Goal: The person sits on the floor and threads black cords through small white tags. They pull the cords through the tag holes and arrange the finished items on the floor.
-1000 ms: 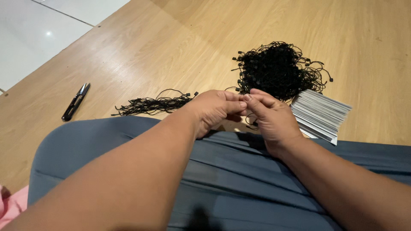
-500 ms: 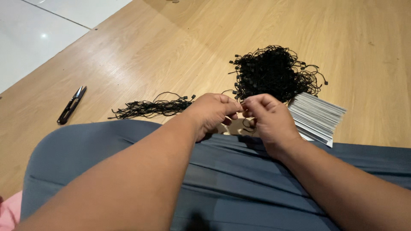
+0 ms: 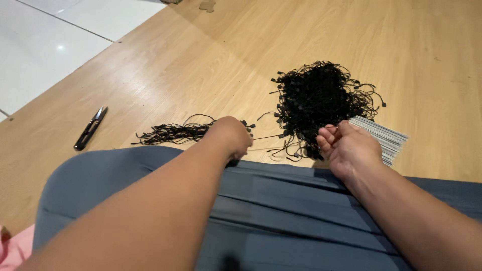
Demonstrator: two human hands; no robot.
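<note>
My left hand (image 3: 233,136) is closed at the front edge of my lap, knuckles up. A thin black string (image 3: 266,136) runs taut from it toward the big heap of black looped strings (image 3: 321,100) on the wooden floor. My right hand (image 3: 349,146) rests palm up beside the heap's near edge, fingers curled together; what lies in them is hidden. Just behind my right hand sits a stack of grey-white cards (image 3: 384,139). A smaller bundle of black strings (image 3: 173,132) lies left of my left hand.
Small black thread snips (image 3: 91,128) lie on the floor at the left. Blue-grey pleated cloth (image 3: 281,200) covers my lap. White tiles (image 3: 45,45) border the wood at the upper left. A pink bit of fabric (image 3: 15,248) shows at the bottom left corner.
My hands were pressed together over a tan tag; now they have drawn apart, the left going left with a string and the right moving to the heap. The tag is out of sight.
</note>
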